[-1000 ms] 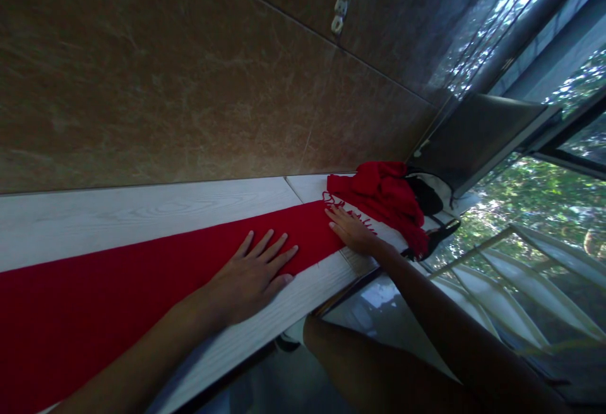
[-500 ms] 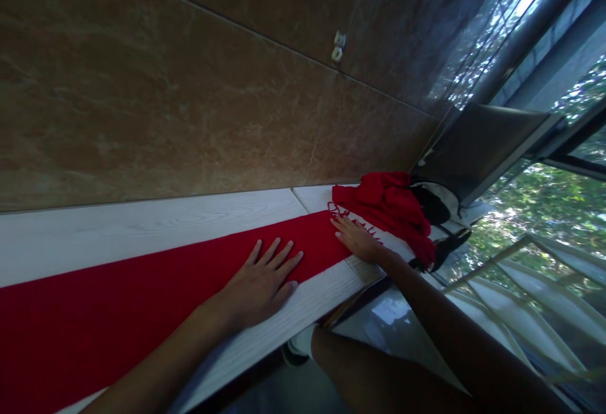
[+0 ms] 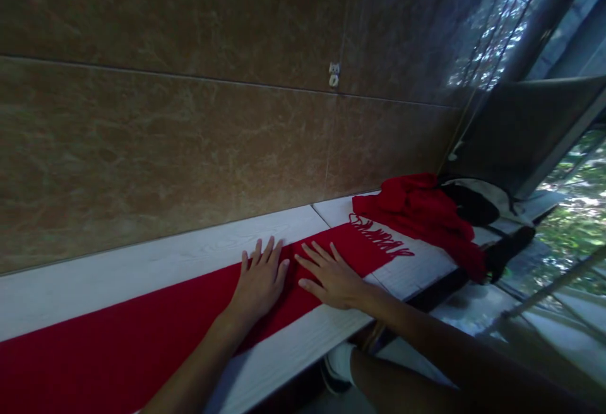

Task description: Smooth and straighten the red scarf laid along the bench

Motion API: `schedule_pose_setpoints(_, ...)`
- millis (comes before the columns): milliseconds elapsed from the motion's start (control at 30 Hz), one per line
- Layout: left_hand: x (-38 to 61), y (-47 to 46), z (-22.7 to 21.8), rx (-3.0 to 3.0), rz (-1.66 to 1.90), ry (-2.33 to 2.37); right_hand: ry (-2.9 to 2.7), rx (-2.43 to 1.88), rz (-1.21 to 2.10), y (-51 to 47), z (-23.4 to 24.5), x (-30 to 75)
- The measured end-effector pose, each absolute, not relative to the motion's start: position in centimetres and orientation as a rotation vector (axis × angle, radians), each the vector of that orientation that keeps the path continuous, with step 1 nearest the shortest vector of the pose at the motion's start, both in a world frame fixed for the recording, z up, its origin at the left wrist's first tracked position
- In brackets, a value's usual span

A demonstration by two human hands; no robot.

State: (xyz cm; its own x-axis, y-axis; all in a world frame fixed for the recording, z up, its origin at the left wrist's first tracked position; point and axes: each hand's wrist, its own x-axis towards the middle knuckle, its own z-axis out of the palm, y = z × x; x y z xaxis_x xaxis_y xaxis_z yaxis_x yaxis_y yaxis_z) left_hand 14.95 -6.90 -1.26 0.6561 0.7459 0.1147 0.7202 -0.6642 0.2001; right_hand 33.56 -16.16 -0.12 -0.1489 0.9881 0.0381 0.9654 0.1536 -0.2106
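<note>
A long red scarf [image 3: 142,332] with a fringed end lies stretched along a white wooden bench top [image 3: 189,250]. My left hand [image 3: 259,283] rests on it with the fingers spread, close to the scarf's far edge. Just right of that, my right hand [image 3: 331,278] lies flat on the same cloth, fingers apart and pointing toward the left hand. The fringe [image 3: 379,236] fans out on the white surface beyond my right hand. Neither hand grips anything. The scarf's other end runs out of view at the lower left.
A crumpled red cloth [image 3: 416,206] lies past the fringe, beside a black and white bag [image 3: 473,202]. Brown tiled wall [image 3: 165,149] rises behind the bench, with a small white fixture [image 3: 334,74] on it. A dark panel [image 3: 516,130] and windows stand at right; my leg [image 3: 392,379] is below.
My right hand has moved from the fringed end back along the scarf, close to my left hand. The fringe is now uncovered. The camera view has turned somewhat.
</note>
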Motion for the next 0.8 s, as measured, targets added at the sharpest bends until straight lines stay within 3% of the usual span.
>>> schedule_pose_setpoints(267,15.0,-6.6,-1.6,2.684,0.165,1.201,-2.187,-1.965,0.144,-15.3,-1.7,35.2)
schedule_pose_setpoints(500,14.5,-6.7,-1.8,2.574,0.276,1.112,-2.163,-1.921,0.046,-13.9,-5.1,36.8)
schedule_pose_setpoints(800,9.1,-6.9,0.8,2.558,0.311,1.026,-2.177,-1.953,0.101,-11.8,-8.2,40.1)
